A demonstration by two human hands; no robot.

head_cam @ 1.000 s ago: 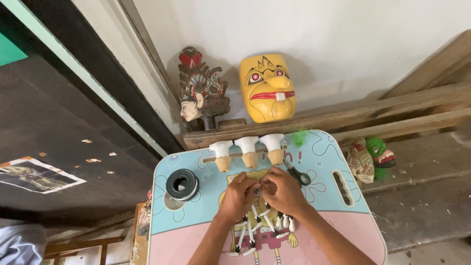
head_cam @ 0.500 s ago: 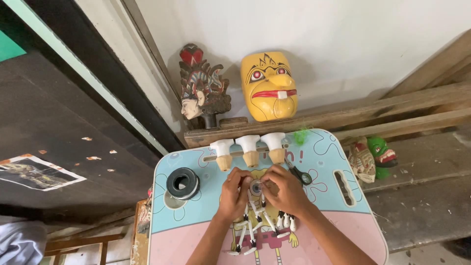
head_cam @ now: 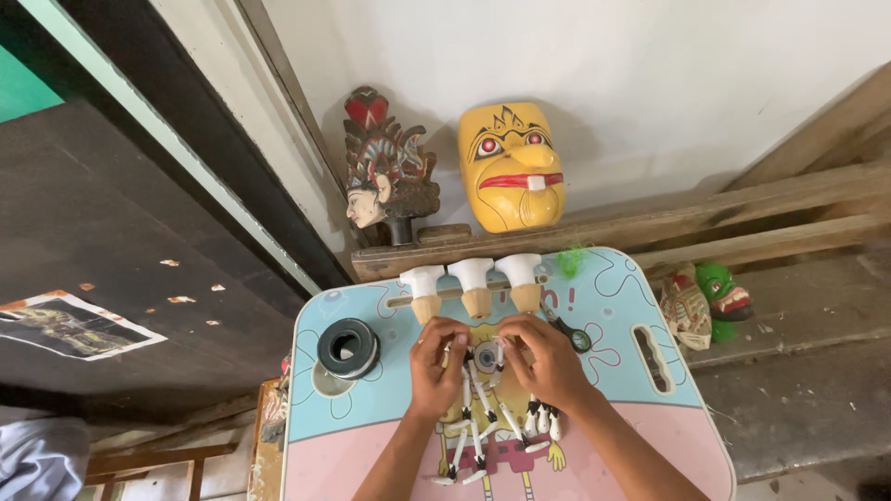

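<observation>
Both hands pinch white bead strands (head_cam: 483, 408) on the small table (head_cam: 371, 408): left hand (head_cam: 436, 366), right hand (head_cam: 548, 362). Since a moment ago they have barely shifted. The black tape roll (head_cam: 348, 348) lies left of them; what the fingertips pinch stays hidden.

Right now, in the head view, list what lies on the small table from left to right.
Black tape roll → left hand → string of small white pieces → right hand → slot handle in the table.
</observation>
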